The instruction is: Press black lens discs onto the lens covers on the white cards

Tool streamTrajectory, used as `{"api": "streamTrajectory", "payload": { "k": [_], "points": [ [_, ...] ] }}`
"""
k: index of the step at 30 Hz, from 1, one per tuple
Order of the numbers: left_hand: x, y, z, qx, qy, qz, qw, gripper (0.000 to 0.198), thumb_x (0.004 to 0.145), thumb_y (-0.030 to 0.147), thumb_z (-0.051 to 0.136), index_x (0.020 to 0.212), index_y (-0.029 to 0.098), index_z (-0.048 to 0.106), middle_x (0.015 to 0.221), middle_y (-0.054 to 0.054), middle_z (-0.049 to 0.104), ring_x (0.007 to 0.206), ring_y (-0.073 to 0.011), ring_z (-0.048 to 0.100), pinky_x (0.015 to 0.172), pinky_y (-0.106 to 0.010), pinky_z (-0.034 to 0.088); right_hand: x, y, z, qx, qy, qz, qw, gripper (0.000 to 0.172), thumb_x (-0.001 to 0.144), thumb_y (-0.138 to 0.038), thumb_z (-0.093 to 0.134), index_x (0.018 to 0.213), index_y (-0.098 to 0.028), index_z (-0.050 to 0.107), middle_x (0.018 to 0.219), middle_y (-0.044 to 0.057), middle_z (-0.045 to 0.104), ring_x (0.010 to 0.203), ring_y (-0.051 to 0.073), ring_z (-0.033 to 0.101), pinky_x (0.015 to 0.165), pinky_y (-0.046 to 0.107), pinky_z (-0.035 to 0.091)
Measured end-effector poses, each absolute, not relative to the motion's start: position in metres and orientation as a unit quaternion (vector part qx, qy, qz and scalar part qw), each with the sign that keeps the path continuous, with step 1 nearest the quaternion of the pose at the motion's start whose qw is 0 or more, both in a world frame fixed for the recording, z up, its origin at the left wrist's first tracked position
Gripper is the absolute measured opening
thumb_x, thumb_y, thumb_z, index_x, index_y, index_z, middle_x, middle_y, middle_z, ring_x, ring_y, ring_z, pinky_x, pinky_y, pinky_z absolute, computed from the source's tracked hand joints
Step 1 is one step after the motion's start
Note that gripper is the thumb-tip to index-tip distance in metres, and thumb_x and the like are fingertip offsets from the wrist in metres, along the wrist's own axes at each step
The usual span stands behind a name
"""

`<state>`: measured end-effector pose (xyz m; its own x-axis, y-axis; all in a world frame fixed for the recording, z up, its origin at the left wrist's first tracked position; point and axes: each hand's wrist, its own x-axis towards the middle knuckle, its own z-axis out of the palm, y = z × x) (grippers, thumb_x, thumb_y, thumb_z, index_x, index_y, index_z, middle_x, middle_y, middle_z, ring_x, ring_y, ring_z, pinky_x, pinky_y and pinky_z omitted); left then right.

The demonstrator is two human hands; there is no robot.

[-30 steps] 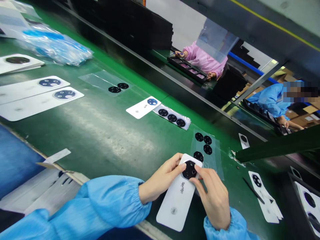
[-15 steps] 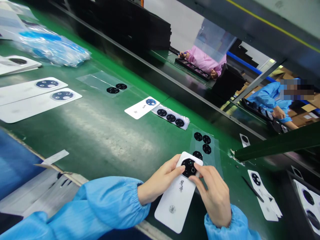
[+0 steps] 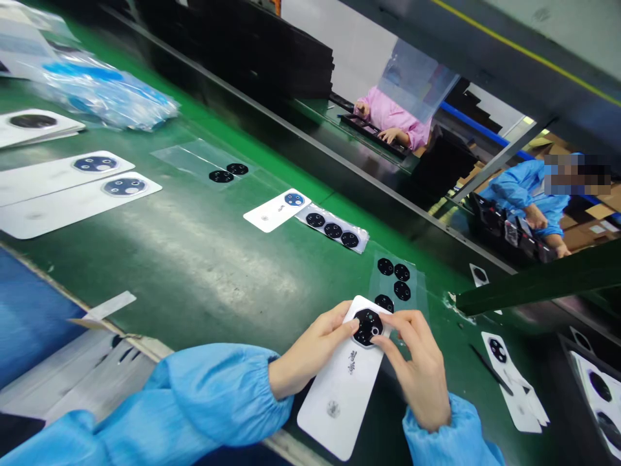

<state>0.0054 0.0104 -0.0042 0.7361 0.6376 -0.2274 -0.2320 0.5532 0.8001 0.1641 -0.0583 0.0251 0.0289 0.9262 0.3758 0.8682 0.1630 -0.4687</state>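
Observation:
A white phone back panel (image 3: 334, 395) lies tilted in my left hand (image 3: 315, 346), which grips its upper left edge with the thumb on top. Near the panel's top end sits a black camera disc (image 3: 367, 327) with small round holes. My left thumb presses the disc's left edge. My right hand (image 3: 420, 362) has its thumb and forefinger closed at the disc's right edge, by the panel's rim. Just beyond the panel, a clear sheet (image 3: 414, 285) carries several more black discs (image 3: 402, 290), one partly hidden by the panel.
The green bench (image 3: 204, 259) holds a smaller white panel (image 3: 272, 213), a strip of discs (image 3: 333, 231), large white panels (image 3: 82, 200) and plastic bags (image 3: 107, 90). Tweezers (image 3: 491, 369) lie at right beside a green post (image 3: 538, 278). Two people sit across the bench.
My right thumb has moved in over the disc's lower right edge, and the forefinger has drawn slightly outward. My left hand keeps its grip on the panel.

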Motion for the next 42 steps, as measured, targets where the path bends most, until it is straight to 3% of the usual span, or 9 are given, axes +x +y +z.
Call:
{"api": "streamTrajectory", "payload": {
  "k": [4, 8, 11, 19, 29, 33, 42],
  "points": [
    [0.0054, 0.0096, -0.0012, 0.387, 0.254, 0.258, 0.848, 0.038, 0.084, 0.041, 0.057, 0.114, 0.018, 0.049, 0.083, -0.003, 0.062, 0.064, -0.0120, 0.055, 0.056, -0.021, 0.041, 0.1683, -0.0585, 0.0220, -0.706, -0.569, 0.146, 0.396, 0.031, 0.085, -0.035, 0.056, 0.113, -0.023, 0.053, 0.108, 0.008, 0.053, 0.077, 0.016, 0.056, 0.058, 0.027, 0.047],
    [0.0054, 0.0088, -0.0015, 0.406, 0.258, 0.258, 0.838, 0.037, 0.086, 0.042, 0.054, 0.112, 0.018, 0.048, 0.082, -0.003, 0.061, 0.062, -0.0115, 0.054, 0.056, -0.022, 0.041, 0.1709, -0.0563, 0.0218, -0.683, -0.443, 0.383, 0.437, 0.036, 0.081, -0.045, 0.059, 0.104, -0.018, 0.052, 0.079, 0.004, 0.061, 0.066, 0.015, 0.058, 0.056, 0.027, 0.048],
    [0.0045, 0.0084, -0.0031, 0.419, 0.251, 0.249, 0.836, 0.037, 0.086, 0.044, 0.053, 0.112, 0.018, 0.047, 0.089, -0.004, 0.061, 0.068, -0.0124, 0.055, 0.060, -0.023, 0.043, 0.1713, -0.0542, 0.0226, -0.640, -0.401, 0.475, 0.452, 0.032, 0.079, -0.046, 0.061, 0.089, -0.016, 0.055, 0.061, -0.001, 0.059, 0.055, 0.012, 0.055, 0.056, 0.026, 0.047],
    [0.0026, 0.0103, -0.0005, 0.442, 0.225, 0.227, 0.838, 0.042, 0.080, 0.033, 0.062, 0.115, 0.020, 0.044, 0.091, -0.002, 0.061, 0.072, -0.0118, 0.054, 0.062, -0.022, 0.044, 0.1707, -0.0552, 0.0220, -0.634, -0.375, 0.472, 0.486, 0.031, 0.076, -0.043, 0.066, 0.084, -0.016, 0.055, 0.058, -0.002, 0.059, 0.052, 0.010, 0.052, 0.054, 0.024, 0.045],
    [0.0044, 0.0093, -0.0030, 0.436, 0.233, 0.243, 0.835, 0.040, 0.076, 0.030, 0.066, 0.110, 0.019, 0.046, 0.097, -0.004, 0.061, 0.082, -0.0169, 0.059, 0.067, -0.026, 0.046, 0.1711, -0.0550, 0.0207, -0.634, -0.378, 0.473, 0.482, 0.029, 0.076, -0.042, 0.066, 0.084, -0.016, 0.057, 0.059, -0.002, 0.059, 0.052, 0.010, 0.052, 0.054, 0.024, 0.044],
    [0.0052, 0.0101, -0.0013, 0.430, 0.246, 0.241, 0.835, 0.038, 0.074, 0.026, 0.067, 0.104, 0.018, 0.044, 0.089, -0.003, 0.062, 0.074, -0.0155, 0.060, 0.061, -0.025, 0.045, 0.1691, -0.0545, 0.0220, -0.631, -0.376, 0.477, 0.484, 0.029, 0.076, -0.042, 0.066, 0.085, -0.016, 0.057, 0.056, -0.003, 0.058, 0.051, 0.009, 0.052, 0.053, 0.023, 0.044],
    [0.0060, 0.0087, 0.0040, 0.412, 0.263, 0.223, 0.844, 0.050, 0.072, 0.021, 0.068, 0.111, 0.021, 0.037, 0.083, 0.000, 0.062, 0.067, -0.0130, 0.059, 0.056, -0.023, 0.045, 0.1631, -0.0543, 0.0245, -0.629, -0.370, 0.483, 0.483, 0.031, 0.075, -0.044, 0.067, 0.081, -0.016, 0.056, 0.054, -0.003, 0.058, 0.047, 0.009, 0.053, 0.049, 0.022, 0.045]
  ]
}}
